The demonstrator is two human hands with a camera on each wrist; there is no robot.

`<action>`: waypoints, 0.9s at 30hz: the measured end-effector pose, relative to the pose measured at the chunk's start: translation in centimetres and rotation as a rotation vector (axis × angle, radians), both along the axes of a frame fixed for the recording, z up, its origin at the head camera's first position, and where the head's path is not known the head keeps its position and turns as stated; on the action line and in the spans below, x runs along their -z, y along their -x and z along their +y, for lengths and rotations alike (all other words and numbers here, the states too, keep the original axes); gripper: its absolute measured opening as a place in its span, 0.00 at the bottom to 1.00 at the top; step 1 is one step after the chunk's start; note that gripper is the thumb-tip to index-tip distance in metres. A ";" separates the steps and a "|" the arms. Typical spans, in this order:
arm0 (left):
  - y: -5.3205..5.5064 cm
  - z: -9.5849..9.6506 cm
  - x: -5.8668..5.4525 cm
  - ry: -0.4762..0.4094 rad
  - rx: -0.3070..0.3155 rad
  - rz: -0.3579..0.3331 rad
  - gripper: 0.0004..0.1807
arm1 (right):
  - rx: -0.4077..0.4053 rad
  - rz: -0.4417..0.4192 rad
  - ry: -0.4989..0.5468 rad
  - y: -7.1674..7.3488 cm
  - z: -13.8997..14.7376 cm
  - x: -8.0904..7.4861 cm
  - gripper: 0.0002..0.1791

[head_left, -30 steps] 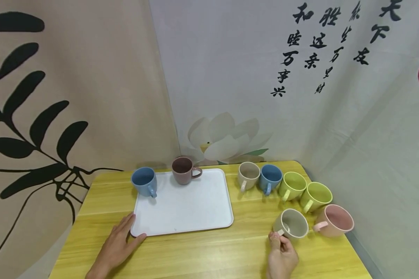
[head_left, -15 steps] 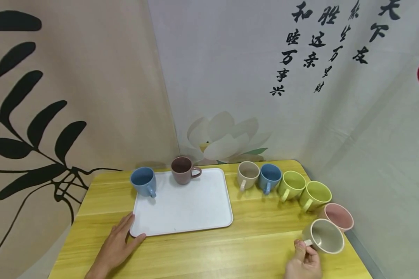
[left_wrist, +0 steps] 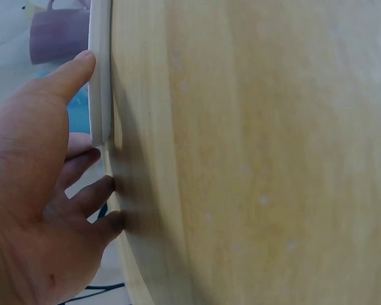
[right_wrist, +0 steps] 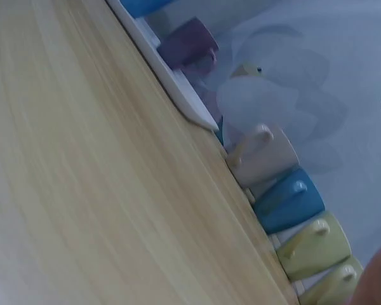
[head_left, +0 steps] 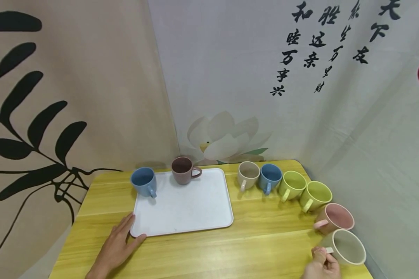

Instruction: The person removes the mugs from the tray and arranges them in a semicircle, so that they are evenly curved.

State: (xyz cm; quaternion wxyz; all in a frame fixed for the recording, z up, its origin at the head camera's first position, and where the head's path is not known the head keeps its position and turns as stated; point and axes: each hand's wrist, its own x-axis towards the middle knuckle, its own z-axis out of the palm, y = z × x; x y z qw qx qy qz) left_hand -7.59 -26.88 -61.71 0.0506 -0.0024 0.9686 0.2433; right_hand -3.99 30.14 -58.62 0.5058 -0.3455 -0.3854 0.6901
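At the table's right edge my right hand (head_left: 322, 265) pinches the handle of a white mug (head_left: 350, 248), which stands upright just in front of a pink mug (head_left: 338, 217). Whether the white mug's base touches the table cannot be seen. My left hand (head_left: 113, 246) touches the near left corner of a white tray (head_left: 192, 213), thumb along the front edge and extended fingers by the left side. A blue mug (head_left: 143, 182) and a purple-brown mug (head_left: 182, 172) stand at the tray's back. In the right wrist view only a blurred bit of the right hand (right_wrist: 378, 279) shows.
Right of the tray, a row of mugs curves along the table's edge: beige (head_left: 248, 176), blue (head_left: 270, 178), then two green mugs (head_left: 292, 186). Printed cloth (head_left: 223, 77) hangs close behind the wooden table (head_left: 195, 255).
My right hand has carried the white mug rightward and nearer to me, from left of the pink mug to in front of it. My left hand and the tray have stayed put.
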 end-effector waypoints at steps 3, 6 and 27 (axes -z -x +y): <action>0.0 0.0 0.0 -0.006 -0.001 0.009 0.58 | -0.026 -0.090 0.001 -0.1 1.0 0.2 0.10; 0.0 0.0 -0.1 -0.010 -0.002 0.017 0.57 | -0.103 -0.347 0.008 -0.6 1.8 0.2 0.06; 0.0 0.1 0.1 0.007 -0.007 -0.006 0.59 | -0.183 -0.386 0.058 0.3 2.9 1.4 0.19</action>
